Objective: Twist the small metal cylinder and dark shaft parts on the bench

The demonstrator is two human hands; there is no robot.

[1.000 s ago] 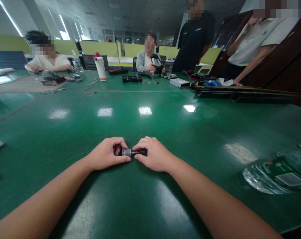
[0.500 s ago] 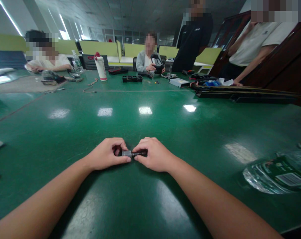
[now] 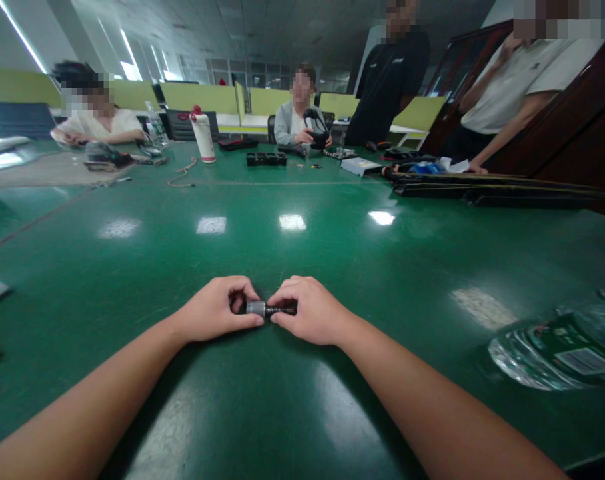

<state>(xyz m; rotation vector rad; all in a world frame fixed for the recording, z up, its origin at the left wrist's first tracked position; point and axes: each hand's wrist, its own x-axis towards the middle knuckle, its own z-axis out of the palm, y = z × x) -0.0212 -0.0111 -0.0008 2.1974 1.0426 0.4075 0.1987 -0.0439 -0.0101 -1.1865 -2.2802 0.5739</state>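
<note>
Thumb and fingers of my left hand [image 3: 217,309] pinch a short grey metal cylinder [image 3: 256,307]. A thin, dark threaded rod [image 3: 278,310] sticks out of the cylinder's right end, in line with it. My right hand [image 3: 310,310] is closed on this rod, its thumb and index finger close to the cylinder. The rod's right end is hidden in my right palm, and the left end of the cylinder is partly in shadow behind my fingers. Both hands rest low on the green table [image 3: 292,257], nearly touching each other.
A large clear plastic bottle [image 3: 557,350] lies at the right. Across the table are a white flask [image 3: 203,137], a black tray-like part [image 3: 266,159], a silver box [image 3: 361,166] and long dark bars [image 3: 482,187]. Several people sit or stand around the far side.
The grey cylinder has shifted very slightly to the right between my fingers. Both hands otherwise keep their place and grip.
</note>
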